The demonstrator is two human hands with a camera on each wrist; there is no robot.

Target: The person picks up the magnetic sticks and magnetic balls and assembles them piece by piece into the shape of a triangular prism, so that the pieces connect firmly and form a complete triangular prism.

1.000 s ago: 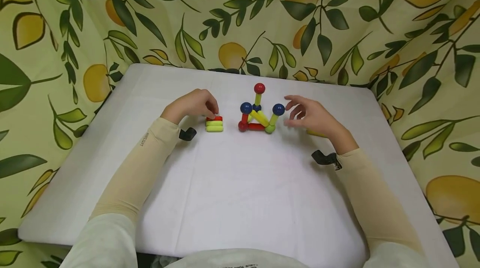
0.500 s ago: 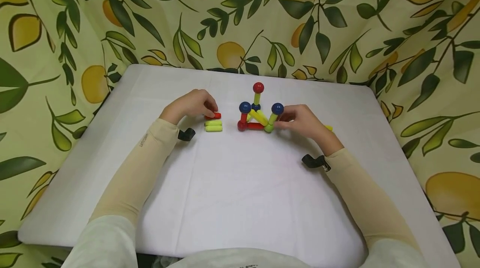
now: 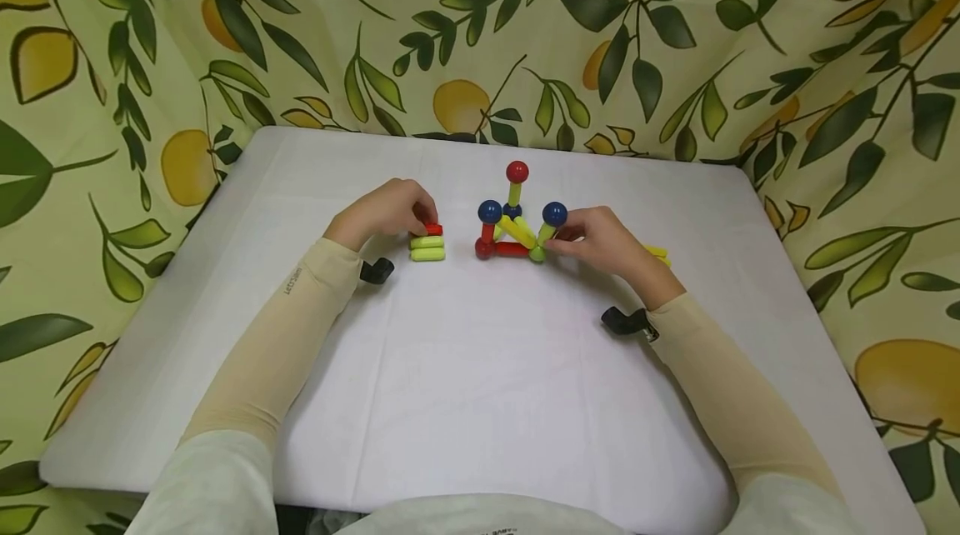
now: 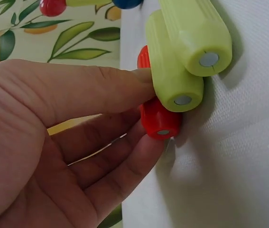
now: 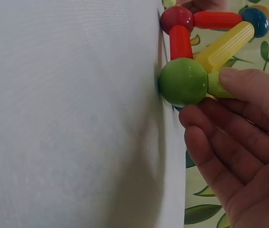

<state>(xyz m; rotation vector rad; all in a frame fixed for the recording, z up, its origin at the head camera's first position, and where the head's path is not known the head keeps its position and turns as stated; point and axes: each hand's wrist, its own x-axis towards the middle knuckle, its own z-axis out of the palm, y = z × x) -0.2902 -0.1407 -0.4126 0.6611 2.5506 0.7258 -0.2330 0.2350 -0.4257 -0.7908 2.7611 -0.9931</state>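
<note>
At the left of the table, my left hand pinches a red magnetic rod between thumb and fingers. Two light green rods lie side by side just in front of it. A magnetic ball-and-rod structure stands in the middle, with red, yellow and light green rods joining coloured balls. My right hand pinches its slanting light green rod, thumb on one side and fingers on the other. That rod joins a green ball at the bottom to a blue ball on top. A red ball tops the rear upright.
Yellow rods lie behind the right wrist, partly hidden by it. The white-covered table stretches toward the person's body. A leaf-and-fruit patterned curtain hangs around its back and sides.
My right hand has moved left from beside the structure and taken hold of the light green rod. My left hand has shifted the red rod slightly back from the green ones.
</note>
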